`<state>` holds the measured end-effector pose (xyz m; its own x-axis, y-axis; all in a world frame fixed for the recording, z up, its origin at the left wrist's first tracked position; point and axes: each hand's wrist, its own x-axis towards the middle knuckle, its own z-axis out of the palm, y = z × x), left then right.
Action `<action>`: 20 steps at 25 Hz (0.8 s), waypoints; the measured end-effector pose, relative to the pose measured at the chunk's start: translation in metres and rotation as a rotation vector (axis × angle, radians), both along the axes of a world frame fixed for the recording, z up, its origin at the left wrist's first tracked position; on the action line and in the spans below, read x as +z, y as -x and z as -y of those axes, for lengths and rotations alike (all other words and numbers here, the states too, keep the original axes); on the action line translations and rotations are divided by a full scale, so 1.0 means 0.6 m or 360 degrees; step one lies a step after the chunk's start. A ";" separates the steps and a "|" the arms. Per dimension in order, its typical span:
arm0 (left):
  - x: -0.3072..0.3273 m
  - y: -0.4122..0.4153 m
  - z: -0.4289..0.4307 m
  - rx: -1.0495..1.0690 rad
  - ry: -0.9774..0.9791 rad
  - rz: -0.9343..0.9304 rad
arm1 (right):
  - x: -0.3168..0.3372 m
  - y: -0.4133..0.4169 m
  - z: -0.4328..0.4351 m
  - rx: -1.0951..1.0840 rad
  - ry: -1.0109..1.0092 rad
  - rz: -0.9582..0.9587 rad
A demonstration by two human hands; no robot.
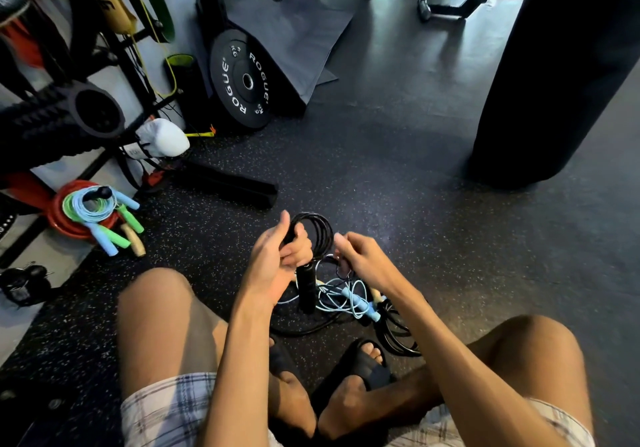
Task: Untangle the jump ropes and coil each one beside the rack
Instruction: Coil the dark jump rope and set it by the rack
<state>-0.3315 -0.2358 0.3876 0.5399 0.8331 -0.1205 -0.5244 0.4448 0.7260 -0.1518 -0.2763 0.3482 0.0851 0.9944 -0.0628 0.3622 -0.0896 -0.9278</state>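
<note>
Seated on the gym floor (398,187), a person's left hand (273,263) grips a black jump rope (320,230) by coil and handle, apparently to hold its loops together, while the right hand (367,259) pinches its loose strand above the near tangle (346,299); finished coils (91,209) lie far left beside the rack (119,45).

On view: black rope coil (320,230), pale-blue rope tangle (349,296), red, green and blue coiled ropes (91,207), black white-lettered plate (228,86), grey-white plaid shorts (159,412), black pale-flecked floor (398,187).

Black weight plate (242,81), dark punching bag (554,66), white glove (164,138)
</note>
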 end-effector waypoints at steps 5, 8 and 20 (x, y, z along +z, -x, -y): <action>-0.010 -0.003 -0.005 0.0433 0.0039 0.0186 | -0.072 -0.026 0.012 0.0068 0.0350 0.0366; -0.023 -0.017 -0.008 0.0676 -0.0009 0.0015 | -0.086 -0.029 0.013 0.0105 0.0439 0.0507; -0.047 -0.014 -0.006 0.0246 -0.0743 -0.1457 | 0.072 -0.005 0.013 0.0599 -0.0044 0.0153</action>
